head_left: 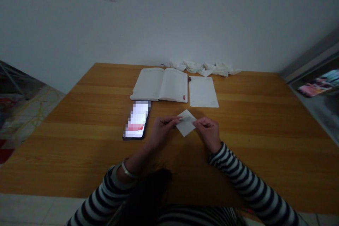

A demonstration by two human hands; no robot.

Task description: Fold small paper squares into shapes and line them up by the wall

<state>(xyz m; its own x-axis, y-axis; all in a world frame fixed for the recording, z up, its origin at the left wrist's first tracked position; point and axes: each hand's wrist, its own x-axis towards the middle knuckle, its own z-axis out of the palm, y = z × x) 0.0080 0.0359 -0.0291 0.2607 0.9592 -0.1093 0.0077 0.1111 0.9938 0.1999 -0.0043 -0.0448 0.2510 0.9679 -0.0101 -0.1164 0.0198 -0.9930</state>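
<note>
Nearest of all, dark hair (148, 194) hangs over the near edge of the worktop (265, 137), with a striped top (196, 215) beneath it. Two striped sleeves reach in over that edge, and a pale bracelet (128, 170) circles the left wrist. Farther in, around the middle of the worktop, the left hand (162, 130) pinches the left corner of a small white paper (186, 127) between thumb and fingers, while the right hand (209, 132) grasps its right corner in the same way. The paper is turned like a diamond; whether it touches the wood below cannot be told. Toward the left edge from the left hand lies a phone (137, 118), its lit screen blurred into blocks. Beyond, nearer the far edge, an open notebook (150, 82) lies with its lower side near the phone's top, and a loose sheet (203, 92) rests just beside it on the side toward the right edge. Crumpled white paper (196, 67) lines the far edge, before a pale wall (172, 17).
</note>
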